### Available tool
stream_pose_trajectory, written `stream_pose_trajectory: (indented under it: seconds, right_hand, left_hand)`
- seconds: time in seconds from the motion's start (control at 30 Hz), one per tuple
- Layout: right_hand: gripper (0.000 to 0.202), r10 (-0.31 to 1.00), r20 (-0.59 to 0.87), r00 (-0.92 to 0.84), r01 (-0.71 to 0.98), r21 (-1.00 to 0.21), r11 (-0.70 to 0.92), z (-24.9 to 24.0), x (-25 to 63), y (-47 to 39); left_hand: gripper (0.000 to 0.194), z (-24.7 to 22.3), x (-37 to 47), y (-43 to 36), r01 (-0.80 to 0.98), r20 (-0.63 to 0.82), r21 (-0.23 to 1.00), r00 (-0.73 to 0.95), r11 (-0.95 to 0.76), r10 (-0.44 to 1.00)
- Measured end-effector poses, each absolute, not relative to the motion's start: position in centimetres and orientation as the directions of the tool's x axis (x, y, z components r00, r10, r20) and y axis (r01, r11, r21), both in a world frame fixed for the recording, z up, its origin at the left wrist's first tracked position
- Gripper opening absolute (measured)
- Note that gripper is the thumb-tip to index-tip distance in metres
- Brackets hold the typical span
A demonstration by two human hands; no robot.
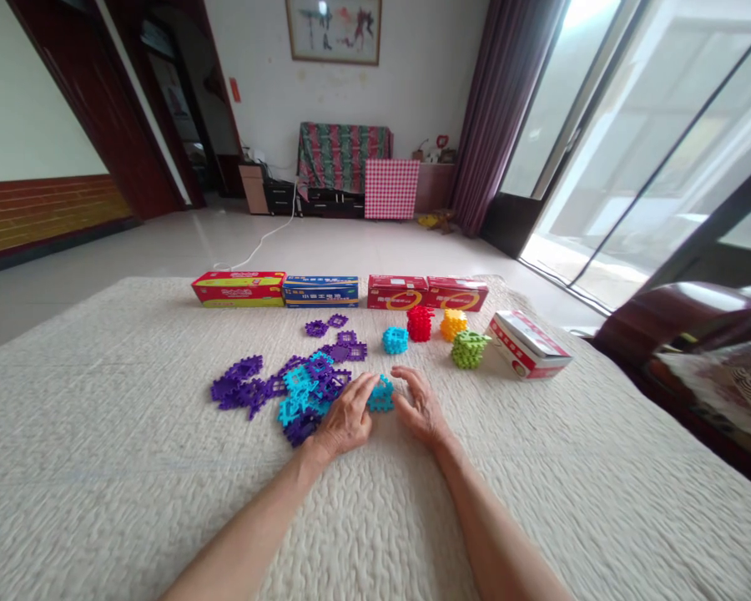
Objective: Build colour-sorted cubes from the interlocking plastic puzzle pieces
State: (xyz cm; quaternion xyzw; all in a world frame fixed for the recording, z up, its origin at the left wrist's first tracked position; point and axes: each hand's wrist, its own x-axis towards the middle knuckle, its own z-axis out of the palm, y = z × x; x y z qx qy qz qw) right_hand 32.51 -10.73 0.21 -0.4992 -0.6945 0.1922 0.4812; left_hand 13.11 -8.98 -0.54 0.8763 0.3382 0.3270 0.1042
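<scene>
Between my two hands is a small bunch of light-blue plastic interlocking tiles (pixel 381 395) with notched edges and square holes. My left hand (pixel 347 417) closes against their left side, fingers together and curved over the edge. My right hand (pixel 422 407) is at the right side, thumb near the tiles and forefinger raised apart from it. Left of my left hand spreads a loose pile of purple tiles (pixel 244 384) and light-blue tiles (pixel 297 388). Beyond my hands stand stacked groups of tiles: light blue (pixel 395 340), red (pixel 420 324), yellow (pixel 454 325) and green (pixel 469 350).
A quilted cream cover (pixel 375 534) lies over the surface. Along its far side is a row of boxes: red-yellow (pixel 241 289), blue (pixel 321 291) and two red ones (pixel 397 293). A white-red box (pixel 530 345) sits at the right, near a dark wooden armrest (pixel 657 325).
</scene>
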Motion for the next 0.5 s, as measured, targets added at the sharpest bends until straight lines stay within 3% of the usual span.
stream_pose_trajectory:
  seconds: [0.23, 0.4, 0.5]
  right_hand:
    - [0.056, 0.845, 0.469, -0.256, 0.588, -0.619, 0.521, 0.0, 32.0, -9.6]
    - [0.033, 0.834, 0.448, -0.323, 0.625, -0.56, 0.543, 0.0, 31.4, -9.2]
    - [0.025, 0.856, 0.466, -0.222, 0.605, -0.623, 0.496, -0.2, 31.4, -9.1]
  left_hand:
    - [0.074, -1.3, 13.3, -8.5, 0.564, 0.543, 0.473, 0.418, -0.677, 0.728]
    - [0.07, -1.6, 13.4, -8.1, 0.549, 0.531, 0.467, 0.453, -0.693, 0.716]
    - [0.068, -1.6, 13.5, -7.9, 0.566, 0.53, 0.469, 0.433, -0.678, 0.729]
